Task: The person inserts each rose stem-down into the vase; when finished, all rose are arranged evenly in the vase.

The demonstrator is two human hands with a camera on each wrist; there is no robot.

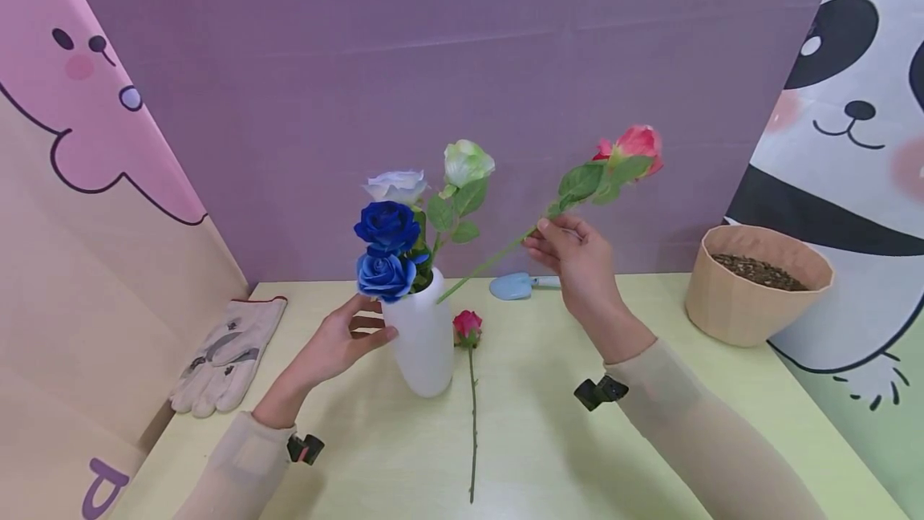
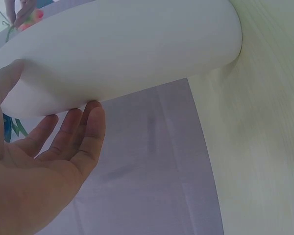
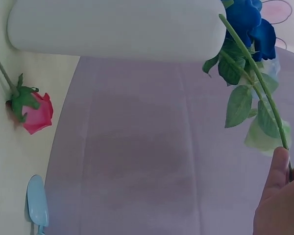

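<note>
A white vase [image 1: 417, 343] stands on the table, holding two blue roses [image 1: 387, 227], a pale white rose [image 1: 397, 186] and a greenish-white rose [image 1: 468, 163]. My left hand [image 1: 342, 337] holds the vase's left side, thumb in front and fingers behind; in the left wrist view its fingertips [image 2: 94, 110] meet the white wall. Between thumb and fingers, my right hand [image 1: 577, 262] pinches the green stem of a coral-pink rose [image 1: 638, 148]. That bloom points up and right, while the stem's cut end [image 3: 222, 18] is right at the vase's mouth.
On the table [image 1: 534, 440], a red-pink rose [image 1: 468, 326] lies just right of the vase, stem toward me. Behind it rests a light-blue trowel [image 1: 511, 286]. White gloves [image 1: 229, 355] lie at left, and a tan pot [image 1: 736, 303] of dark soil stands at right.
</note>
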